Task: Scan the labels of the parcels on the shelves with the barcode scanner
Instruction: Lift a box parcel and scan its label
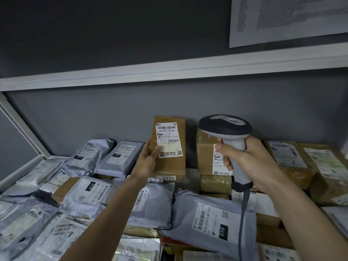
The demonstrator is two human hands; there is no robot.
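**A:** What's around you, biggest thing first?

**Me:** The grey wall [113,113] at the back, with a white shelf rail [169,72] running across it and a printed sheet [288,17] pinned at the upper right. Below that, the shelf is heaped with parcels: grey poly mailers [216,219] across the left and middle, brown cardboard boxes [293,162] stacked on the right. Most show white labels with barcodes.

**A:** And your arms?

**Me:** Both reach in from below. My left hand [146,162] grips a brown cardboard parcel [169,166] by its left edge, thumb across the front, fingers wrapped behind. The parcel stands upright against the wall, its bottom resting on the pile, its label [168,140] facing me. I can read "505-101-16-6A7" under the top barcode.

**A:** Where's the scanner?

**Me:** In my right hand [250,162], just right of that parcel and apart from it. My fingers are closed tight around the pale grey handle of the barcode scanner [226,129], forefinger at the front of the grip. Its dark head sits upright above my fist, in front of another brown box [205,157]. Its grey cable [243,223] drops from the handle's base over the mailer marked "010".

**A:** Is a beam on the label?

**Me:** I cannot tell.
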